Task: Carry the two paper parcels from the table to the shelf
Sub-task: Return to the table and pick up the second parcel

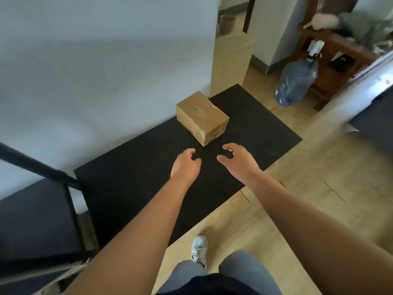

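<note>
Two brown paper parcels [202,118] lie stacked one on the other on a black table top [131,177], close to the pale wall. Both my arms reach out over the table. My left hand [185,165] hovers just short of the stack, to its near left, fingers curled and apart, holding nothing. My right hand [238,158] hovers to the stack's near right, likewise empty with fingers spread. Neither hand touches the parcels.
A black metal frame [70,188] stands at the table's left end. A tall beige board [231,60] leans behind the table. A large blue water jug [297,81] and a wooden cabinet [331,60] stand at the right. Wooden floor [297,177] and my shoe [200,250] lie below.
</note>
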### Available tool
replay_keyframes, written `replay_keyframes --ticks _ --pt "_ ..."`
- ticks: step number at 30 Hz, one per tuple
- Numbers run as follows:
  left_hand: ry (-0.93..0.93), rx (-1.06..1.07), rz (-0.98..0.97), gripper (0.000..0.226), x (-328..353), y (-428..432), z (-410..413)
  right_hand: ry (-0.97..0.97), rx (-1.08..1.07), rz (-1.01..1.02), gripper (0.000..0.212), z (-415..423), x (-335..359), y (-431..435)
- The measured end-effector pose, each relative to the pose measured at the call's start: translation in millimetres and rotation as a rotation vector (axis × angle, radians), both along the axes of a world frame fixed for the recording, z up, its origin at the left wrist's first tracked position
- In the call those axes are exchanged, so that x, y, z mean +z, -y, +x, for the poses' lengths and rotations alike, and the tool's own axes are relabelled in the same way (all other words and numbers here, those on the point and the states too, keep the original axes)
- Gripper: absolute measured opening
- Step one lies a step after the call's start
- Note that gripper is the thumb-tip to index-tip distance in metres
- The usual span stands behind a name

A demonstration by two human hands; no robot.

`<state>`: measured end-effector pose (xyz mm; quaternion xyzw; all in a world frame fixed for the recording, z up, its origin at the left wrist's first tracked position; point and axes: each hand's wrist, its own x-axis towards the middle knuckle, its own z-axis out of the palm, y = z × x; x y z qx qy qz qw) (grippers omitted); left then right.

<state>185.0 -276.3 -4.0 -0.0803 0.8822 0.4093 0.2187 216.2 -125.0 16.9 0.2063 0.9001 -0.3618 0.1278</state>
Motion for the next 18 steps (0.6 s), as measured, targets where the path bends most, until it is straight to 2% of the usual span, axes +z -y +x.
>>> replay_keyframes --ticks 9,14,18 --pt "0.040 0.178 0.068 0.052 -5 -34 -62 -0.028 0.054 -0.012 0.050 -80 -14 -37" --pt "0.050 0.370 0.097 0.043 -9 -63 -89 -0.075 0.194 -0.052 0.053 -124 -13 -60" --pt "0.129 0.576 0.142 0.048 -18 -86 -102 -0.083 0.338 -0.059 0.053 -160 -13 -88"
